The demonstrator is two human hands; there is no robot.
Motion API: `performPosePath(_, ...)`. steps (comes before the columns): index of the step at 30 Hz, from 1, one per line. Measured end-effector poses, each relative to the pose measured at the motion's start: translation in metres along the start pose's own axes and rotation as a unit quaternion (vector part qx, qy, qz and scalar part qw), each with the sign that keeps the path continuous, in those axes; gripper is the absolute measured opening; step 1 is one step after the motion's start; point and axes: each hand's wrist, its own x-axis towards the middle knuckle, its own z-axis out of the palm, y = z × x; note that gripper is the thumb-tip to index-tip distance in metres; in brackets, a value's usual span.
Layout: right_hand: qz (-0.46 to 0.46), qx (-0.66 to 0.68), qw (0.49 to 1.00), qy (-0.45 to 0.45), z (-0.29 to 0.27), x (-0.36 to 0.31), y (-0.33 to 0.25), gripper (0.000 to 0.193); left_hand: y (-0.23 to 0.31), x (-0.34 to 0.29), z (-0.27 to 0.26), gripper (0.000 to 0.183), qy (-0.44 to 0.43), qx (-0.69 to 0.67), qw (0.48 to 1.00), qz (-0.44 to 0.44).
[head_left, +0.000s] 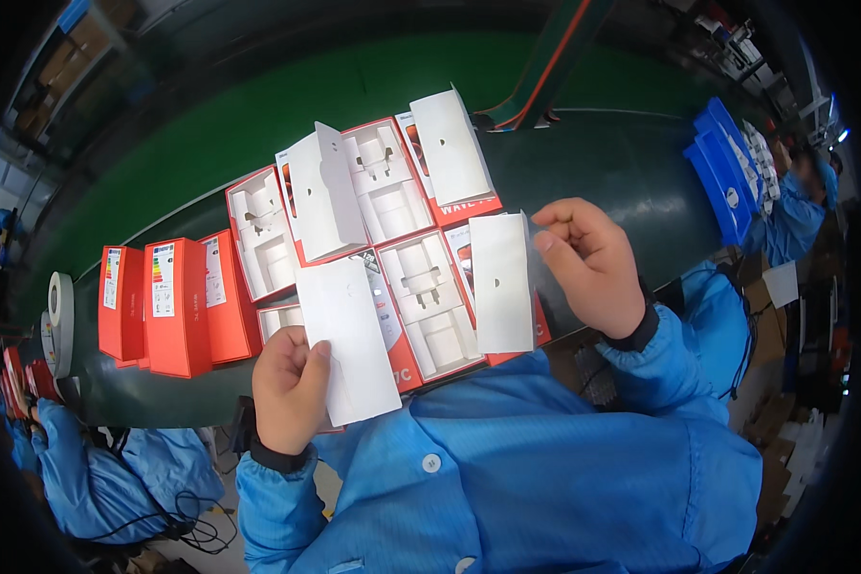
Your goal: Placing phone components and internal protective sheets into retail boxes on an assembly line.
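Across our dark green bench (641, 182), red boxes (488, 205) lie close together, likely so every white tray (392, 215) is within easy reach, with closed boxes (177, 335) standing to our left. Our left hand (292, 387) is clamped on the edge of a white card (356, 349), probably to steady it over the boxes; our right hand (593, 268) hovers beside a second card (504, 287), fingertips slightly apart, seemingly empty, though the tips are small.
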Motion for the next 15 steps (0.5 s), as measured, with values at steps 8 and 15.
performPosePath(8,0.026,0.017,0.999,0.026,-0.01,0.007,0.046,0.013,0.006,0.011,0.014,0.02,0.013,0.295,0.955,0.02)
performPosePath(15,0.042,0.009,0.999,0.03,-0.006,0.023,0.091,0.011,0.01,0.008,0.013,0.018,0.056,0.374,0.922,0.081)
